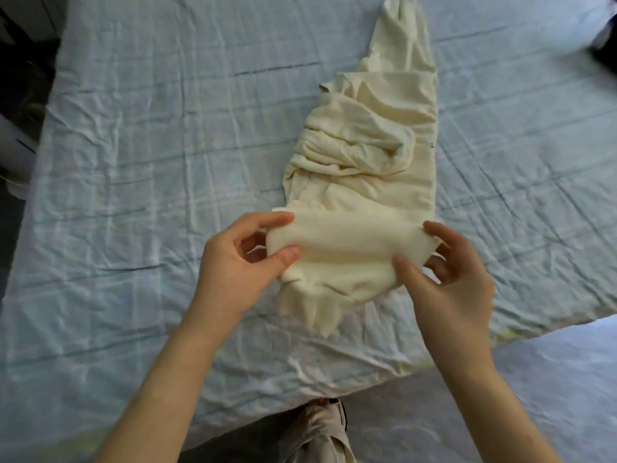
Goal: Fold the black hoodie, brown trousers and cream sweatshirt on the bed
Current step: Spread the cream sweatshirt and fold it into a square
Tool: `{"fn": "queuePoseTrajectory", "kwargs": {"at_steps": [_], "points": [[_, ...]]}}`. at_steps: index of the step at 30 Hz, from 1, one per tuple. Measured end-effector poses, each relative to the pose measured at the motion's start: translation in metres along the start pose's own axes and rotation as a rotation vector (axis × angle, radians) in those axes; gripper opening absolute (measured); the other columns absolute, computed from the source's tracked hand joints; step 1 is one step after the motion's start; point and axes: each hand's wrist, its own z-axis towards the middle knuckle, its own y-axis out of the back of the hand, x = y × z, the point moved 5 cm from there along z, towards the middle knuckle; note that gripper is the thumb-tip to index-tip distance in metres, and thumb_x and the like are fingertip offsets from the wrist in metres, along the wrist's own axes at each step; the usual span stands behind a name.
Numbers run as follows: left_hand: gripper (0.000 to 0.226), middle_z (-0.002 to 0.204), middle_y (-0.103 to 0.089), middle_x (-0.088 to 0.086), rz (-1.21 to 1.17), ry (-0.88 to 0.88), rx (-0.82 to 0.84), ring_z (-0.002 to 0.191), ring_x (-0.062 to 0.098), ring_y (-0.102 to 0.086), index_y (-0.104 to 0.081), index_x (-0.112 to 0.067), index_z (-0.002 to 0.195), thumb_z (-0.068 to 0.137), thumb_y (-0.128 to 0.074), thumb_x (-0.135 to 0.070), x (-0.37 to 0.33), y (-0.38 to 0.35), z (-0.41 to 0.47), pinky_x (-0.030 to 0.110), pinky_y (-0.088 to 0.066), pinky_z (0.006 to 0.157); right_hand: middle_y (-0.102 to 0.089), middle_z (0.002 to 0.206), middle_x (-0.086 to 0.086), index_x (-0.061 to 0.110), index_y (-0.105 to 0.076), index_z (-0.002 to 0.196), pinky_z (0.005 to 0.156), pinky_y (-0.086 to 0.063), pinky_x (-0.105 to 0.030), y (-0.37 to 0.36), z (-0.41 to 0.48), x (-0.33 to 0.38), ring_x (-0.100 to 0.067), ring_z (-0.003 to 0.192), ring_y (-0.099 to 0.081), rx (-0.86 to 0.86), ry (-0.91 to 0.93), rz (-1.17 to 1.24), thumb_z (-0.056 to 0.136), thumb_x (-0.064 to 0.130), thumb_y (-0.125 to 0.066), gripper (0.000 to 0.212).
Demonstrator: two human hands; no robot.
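Item under work: the cream sweatshirt point(367, 155). It lies lengthwise on the bed point(167, 128), right of the middle, running from the near edge towards the far edge. A narrow part, probably a sleeve point(402, 38), trails out towards the far edge. The middle of the garment is bunched and creased, not flat.

Left hand point(240, 259): thumb and fingers pinch the left end of the near hem, which is lifted off the sheet into a soft roll. Right hand point(447, 272): clamped the same way on the right end of that hem. Loose cloth hangs below the hands towards the near edge.

Assessment: the step in hand appears to be carrying the hem end over towards the far edge to halve the length.

Recommendations:
- Keep both pinches level and the hem taut between them, so that the fold line runs square across the garment.
- Smooth the bunched middle and lay the trailing sleeve inside the outline first, or the fold will trap lumps.
- Lower the hem evenly and release only once the edges align.

A dark shape point(604, 45) at the far right corner is too blurred to identify. The hoodie and trousers cannot be confirmed in view.
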Motion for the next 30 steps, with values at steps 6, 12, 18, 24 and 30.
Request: {"fn": "queuePoseTrajectory", "kwargs": {"at_steps": [6,12,18,24,30], "points": [[0.046,0.099,-0.071,-0.013,-0.022,-0.048,0.010,0.084,0.005,-0.067,-0.070,-0.043,0.103,0.078,-0.080,-0.005,0.019,-0.059,0.108,0.016,-0.053,0.074,-0.067,0.107,0.008,0.024,-0.061,0.130,0.066,-0.051,-0.008,-0.016,0.114,-0.021,0.009,0.084,-0.065,0.005,0.016,-0.100,0.081,0.005,-0.078,0.056],[0.047,0.127,-0.064,0.001,0.112,0.081,0.085,0.117,0.015,-0.061,-0.062,-0.029,0.122,0.084,-0.075,-0.006,0.095,-0.103,0.188,0.025,-0.051,0.096,-0.060,0.128,0.005,0.040,-0.047,0.143,0.085,-0.052,-0.022,-0.041,0.190,-0.095,-0.007,0.105,-0.062,0.120,-0.162,-0.329,0.084,0.021,-0.075,0.068],[0.038,0.123,-0.064,-0.008,0.214,0.086,0.066,0.116,0.004,-0.058,-0.067,-0.026,0.122,0.087,-0.073,-0.013,0.128,-0.108,0.205,0.013,-0.048,0.090,-0.060,0.130,0.010,0.048,-0.051,0.134,0.080,-0.048,-0.006,-0.043,0.196,-0.137,0.008,0.102,-0.062,0.130,-0.202,-0.288,0.092,0.023,-0.071,0.053],[0.050,0.127,-0.064,-0.013,0.253,0.034,0.119,0.120,0.004,-0.058,-0.065,-0.037,0.123,0.085,-0.053,-0.007,0.117,-0.077,0.199,0.023,-0.048,0.099,-0.049,0.117,0.010,0.030,-0.053,0.142,0.090,-0.048,-0.016,-0.024,0.177,-0.119,-0.009,0.105,-0.057,0.140,0.041,-0.548,0.082,0.009,-0.065,0.064],[0.040,0.129,-0.056,0.004,0.587,-0.318,0.201,0.116,0.019,-0.054,-0.071,-0.023,0.115,0.076,-0.078,-0.017,0.100,-0.079,0.203,0.021,-0.034,0.106,-0.052,0.119,0.002,0.022,-0.078,0.106,0.098,-0.038,-0.029,-0.043,0.177,-0.098,-0.022,0.111,-0.042,0.250,0.411,-0.759,0.079,0.018,-0.074,0.027]]}}
